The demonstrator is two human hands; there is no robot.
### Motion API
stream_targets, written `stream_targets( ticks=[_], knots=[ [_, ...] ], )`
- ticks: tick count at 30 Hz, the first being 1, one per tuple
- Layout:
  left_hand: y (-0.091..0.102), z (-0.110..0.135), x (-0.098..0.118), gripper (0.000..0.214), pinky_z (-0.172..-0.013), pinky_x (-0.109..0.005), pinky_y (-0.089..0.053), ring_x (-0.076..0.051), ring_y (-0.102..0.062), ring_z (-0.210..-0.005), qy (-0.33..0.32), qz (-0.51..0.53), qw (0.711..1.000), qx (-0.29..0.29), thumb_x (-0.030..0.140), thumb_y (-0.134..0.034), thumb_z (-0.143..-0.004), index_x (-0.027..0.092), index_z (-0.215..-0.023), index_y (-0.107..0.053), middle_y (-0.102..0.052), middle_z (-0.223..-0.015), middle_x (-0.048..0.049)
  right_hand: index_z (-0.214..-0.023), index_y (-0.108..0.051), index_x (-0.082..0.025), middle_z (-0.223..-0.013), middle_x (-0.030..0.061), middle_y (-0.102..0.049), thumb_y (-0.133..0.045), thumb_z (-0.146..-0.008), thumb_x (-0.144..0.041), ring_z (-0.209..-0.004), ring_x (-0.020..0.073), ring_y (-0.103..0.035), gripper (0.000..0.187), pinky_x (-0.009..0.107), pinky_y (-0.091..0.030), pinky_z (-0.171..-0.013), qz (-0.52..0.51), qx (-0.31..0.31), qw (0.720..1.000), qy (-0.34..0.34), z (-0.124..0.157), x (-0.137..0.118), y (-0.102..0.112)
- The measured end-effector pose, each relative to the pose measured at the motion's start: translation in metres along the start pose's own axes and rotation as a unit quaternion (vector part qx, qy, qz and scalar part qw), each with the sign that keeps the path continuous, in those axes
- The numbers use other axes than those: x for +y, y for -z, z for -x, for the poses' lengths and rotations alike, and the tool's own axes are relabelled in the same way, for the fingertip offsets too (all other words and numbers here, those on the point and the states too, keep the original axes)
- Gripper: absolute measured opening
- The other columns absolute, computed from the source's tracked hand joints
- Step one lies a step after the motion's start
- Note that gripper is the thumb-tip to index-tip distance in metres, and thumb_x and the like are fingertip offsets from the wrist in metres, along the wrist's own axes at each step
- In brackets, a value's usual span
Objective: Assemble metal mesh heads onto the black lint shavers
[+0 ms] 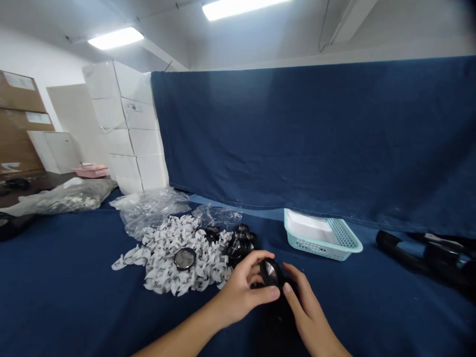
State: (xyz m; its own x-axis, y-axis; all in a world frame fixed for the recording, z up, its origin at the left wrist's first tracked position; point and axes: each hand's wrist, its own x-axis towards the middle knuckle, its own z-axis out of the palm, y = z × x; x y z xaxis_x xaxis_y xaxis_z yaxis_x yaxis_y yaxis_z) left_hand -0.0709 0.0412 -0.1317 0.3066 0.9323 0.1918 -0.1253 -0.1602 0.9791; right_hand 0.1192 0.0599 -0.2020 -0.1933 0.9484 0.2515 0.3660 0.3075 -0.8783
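Observation:
My left hand (243, 292) is closed around a round black part with a shiny face (271, 271), its thumb and fingers at the edges. My right hand (308, 310) is curled beside it, thumb and fingers about a dark black piece (292, 286) just right of and below the round part. I cannot tell whether the two black pieces are joined. Left of my hands lies a heap of small light-grey plastic pieces (169, 263), with another round black-rimmed part (185, 259) on top. Several black round parts (241, 243) are piled beyond my left hand.
A light-green basket (316, 250) with white paper inside stands behind my hands to the right. Black objects (427, 255) lie at the far right. Clear plastic bags (150, 206) lie behind the heap. White boxes (143, 144) and a blue cloth screen (297, 139) border the back.

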Motion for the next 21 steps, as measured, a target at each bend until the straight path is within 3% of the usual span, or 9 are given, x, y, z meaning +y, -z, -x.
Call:
stream_targets(
  ticks=[2, 4, 8, 12, 15, 21],
  knots=[
    [0.006, 0.0, -0.006, 0.055, -0.095, -0.036, -0.041, -0.023, -0.057, -0.108, -0.054, -0.091, 0.994, 0.021, 0.022, -0.077, -0.072, 0.024, -0.12, -0.051, -0.059, -0.117, -0.0057, -0.14, -0.036, -0.025, -0.148, 0.0092, -0.042, -0.037, -0.097, -0.05, -0.138, 0.0248, -0.037, 0.05, 0.045, -0.031, -0.115, -0.026, -0.021, 0.999, -0.021, 0.003, 0.002, -0.001],
    [0.011, 0.002, -0.011, 0.053, -0.096, -0.037, -0.041, -0.024, -0.056, -0.11, -0.068, -0.152, 0.985, 0.033, 0.02, -0.076, -0.071, 0.023, -0.118, -0.05, -0.057, -0.123, -0.0072, -0.142, -0.034, -0.025, -0.15, 0.0098, -0.04, -0.044, -0.096, -0.047, -0.14, 0.0252, -0.034, 0.052, 0.044, -0.029, -0.117, -0.035, -0.054, 0.998, -0.022, 0.006, 0.006, 0.002],
    [0.012, 0.005, -0.019, 0.052, -0.095, -0.038, -0.042, -0.025, -0.057, -0.109, -0.031, -0.174, 0.984, 0.022, 0.02, -0.076, -0.071, 0.021, -0.116, -0.05, -0.059, -0.121, -0.0082, -0.145, -0.029, -0.021, -0.146, 0.0133, -0.044, -0.058, -0.09, -0.036, -0.138, 0.0269, -0.039, 0.064, 0.042, -0.032, -0.115, -0.043, -0.091, 0.994, 0.033, 0.008, 0.014, 0.007],
    [0.007, 0.008, -0.025, 0.063, -0.098, -0.039, -0.042, -0.026, -0.058, -0.11, 0.002, -0.184, 0.983, -0.003, 0.024, -0.078, -0.068, 0.023, -0.123, -0.05, -0.061, -0.121, -0.0076, -0.146, -0.032, -0.021, -0.146, 0.0144, -0.045, -0.069, -0.08, -0.037, -0.136, 0.0318, -0.041, 0.077, 0.044, -0.038, -0.112, -0.043, -0.073, 0.994, 0.065, 0.006, 0.019, 0.004],
    [0.006, 0.011, -0.029, 0.067, -0.103, -0.04, -0.04, -0.028, -0.055, -0.115, 0.015, -0.232, 0.972, 0.004, 0.026, -0.08, -0.066, 0.026, -0.127, -0.052, -0.06, -0.127, -0.007, -0.142, -0.039, -0.021, -0.144, 0.0143, -0.047, -0.07, -0.078, -0.038, -0.135, 0.0322, -0.043, 0.074, 0.043, -0.04, -0.11, -0.05, -0.056, 0.996, 0.054, 0.005, 0.023, 0.001],
    [0.012, 0.009, -0.04, 0.077, -0.107, -0.043, -0.037, -0.033, -0.051, -0.124, -0.009, -0.299, 0.953, -0.038, 0.04, -0.078, -0.07, 0.025, -0.138, -0.046, -0.055, -0.137, -0.0113, -0.136, -0.042, -0.02, -0.135, 0.0141, -0.056, -0.064, -0.076, -0.03, -0.128, 0.0276, -0.051, 0.065, 0.038, -0.04, -0.11, -0.111, -0.081, 0.99, 0.005, 0.004, 0.028, -0.001]
  ],
)
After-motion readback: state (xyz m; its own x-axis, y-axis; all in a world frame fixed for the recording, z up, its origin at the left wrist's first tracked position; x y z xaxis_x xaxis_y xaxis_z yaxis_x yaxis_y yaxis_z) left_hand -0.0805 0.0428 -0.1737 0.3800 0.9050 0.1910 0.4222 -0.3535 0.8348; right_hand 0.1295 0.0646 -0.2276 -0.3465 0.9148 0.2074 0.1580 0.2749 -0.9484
